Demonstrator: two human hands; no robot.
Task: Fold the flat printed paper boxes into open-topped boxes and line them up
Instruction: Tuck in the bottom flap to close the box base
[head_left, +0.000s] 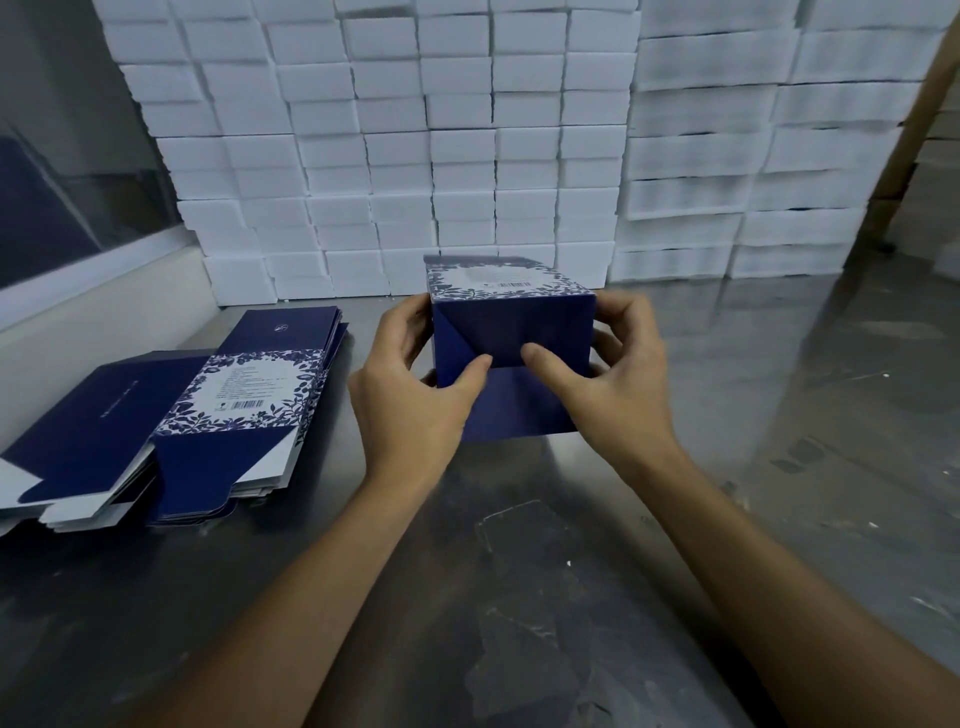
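White foam blocks (467, 140) are stacked like a wall behind the steel desk (753, 415), which leaves me only the near strip of metal to work on. I have one blue printed box (511, 332) raised off the desk between both hands, turned so its bottom end faces me and the barcode panel looks upward. That way I can see the flaps while I close them.

My left hand (415, 395) has its grip wrapped around the left wall, thumb pressing the folded bottom flaps flat. My right hand (613, 374) is clamped on the right wall the same way, its thumb pushing in beside the other. The last flap hangs loose below my thumbs, not yet tucked. I judge the bottom is about half closed, and tucking that flap comes next.

The pile of flat boxes (208, 415) lies on the desk to my left, near enough to reach without leaning. It is fanned into two overlapping heaps, so a single top sheet should lift off easily. I see no finished boxes lined up anywhere in view.
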